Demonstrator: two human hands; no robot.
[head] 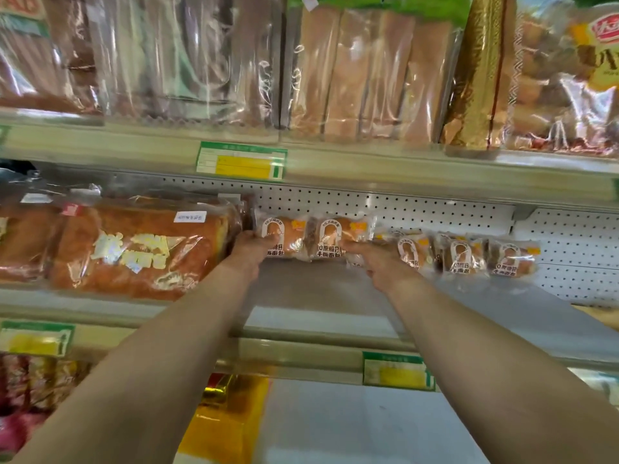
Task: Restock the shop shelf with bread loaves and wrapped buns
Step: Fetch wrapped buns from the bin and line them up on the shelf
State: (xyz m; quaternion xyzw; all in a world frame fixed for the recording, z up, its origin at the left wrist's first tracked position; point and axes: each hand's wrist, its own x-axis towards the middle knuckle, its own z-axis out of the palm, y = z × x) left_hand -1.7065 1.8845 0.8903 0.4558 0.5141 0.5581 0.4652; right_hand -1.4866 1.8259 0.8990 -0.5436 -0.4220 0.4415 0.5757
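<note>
Both my arms reach into the middle shelf. My left hand holds a wrapped bun at its lower left edge, against the pegboard back. My right hand grips a second wrapped bun right beside the first. Three more wrapped buns stand in a row to the right, along the back. A large bread loaf in clear wrap lies on the same shelf at the left, touching the first bun's side.
The upper shelf holds several bagged loaves and a gold-wrapped pack. Price tags hang on the shelf rails. On the lower shelf lie a yellow pack and red packs at the left. Bare metal shelf shows before the buns.
</note>
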